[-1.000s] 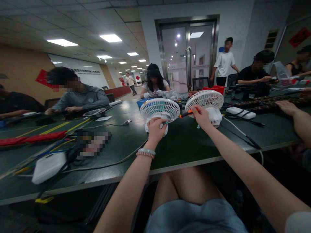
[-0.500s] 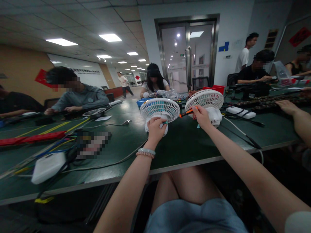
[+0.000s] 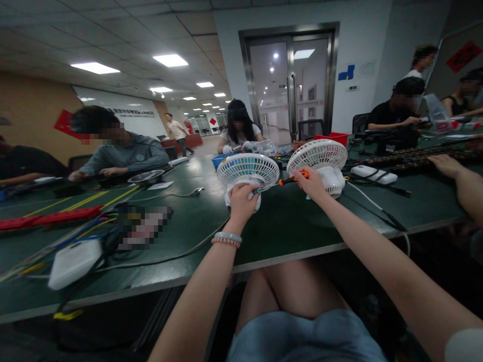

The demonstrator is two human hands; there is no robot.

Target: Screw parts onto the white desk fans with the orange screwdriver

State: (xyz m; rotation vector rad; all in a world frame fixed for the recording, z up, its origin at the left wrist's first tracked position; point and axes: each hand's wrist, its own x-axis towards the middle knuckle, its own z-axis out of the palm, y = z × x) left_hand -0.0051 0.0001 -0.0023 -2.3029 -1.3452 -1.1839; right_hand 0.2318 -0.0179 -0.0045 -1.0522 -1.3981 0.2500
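Note:
Two small white desk fans stand on the dark green table (image 3: 287, 226) in front of me. My left hand (image 3: 242, 199) grips the base of the left fan (image 3: 248, 170), just under its round grille. My right hand (image 3: 311, 183) holds an orange-handled screwdriver (image 3: 292, 178), whose tip points left toward the left fan's base. The right fan (image 3: 319, 156) stands right behind my right hand, with its grille facing up and toward me.
A white power adapter (image 3: 73, 262) and tangled cables (image 3: 98, 226) lie at the left, and a white box (image 3: 373, 174) with black leads at the right. A co-worker's forearm (image 3: 458, 181) reaches in from the right. Other people sit around the table; a glass door (image 3: 290, 90) is behind.
My right hand has brought the screwdriver slightly down and left, toward the left fan. People in the background have walked on. My left hand has kept its hold.

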